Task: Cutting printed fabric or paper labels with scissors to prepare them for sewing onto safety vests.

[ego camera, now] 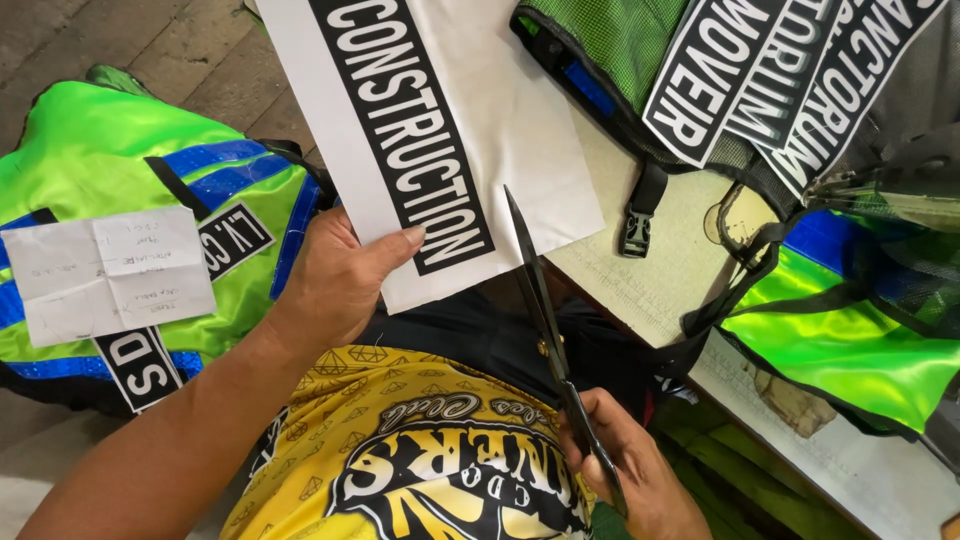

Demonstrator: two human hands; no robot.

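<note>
The left hand (335, 285) pinches the lower edge of a white sheet (520, 150) that carries a long black printed strip (405, 130), thumb on top and fingers tucked underneath, so the hand is closed on the sheet. The sheet hangs in the air above the person's lap, tilted away from the body, with its far end reaching over the edge of the surface (660, 270). The right hand (625, 465) is wrapped around the handles of a pair of scissors (545, 310), closed on them; the dark blades look nearly together and their tip lies across the sheet's lower edge, just right of the black strip.

The sheet looks thin, light and floppy, likely to sag or fold wherever it is not supported, and easy to tear or crease. A hold close to the cut line, as the left hand has now, seems the best place to keep it taut. The scissors look long, stiff and heavy by comparison.

To the left, a bright green vest (110, 150) with blue bands lies on the floor, a creased paper note (105, 270) resting on it. On the surface to the right lie more green vests (850, 340), a black buckle (635, 235) and several other cut black strips (790, 70).
</note>
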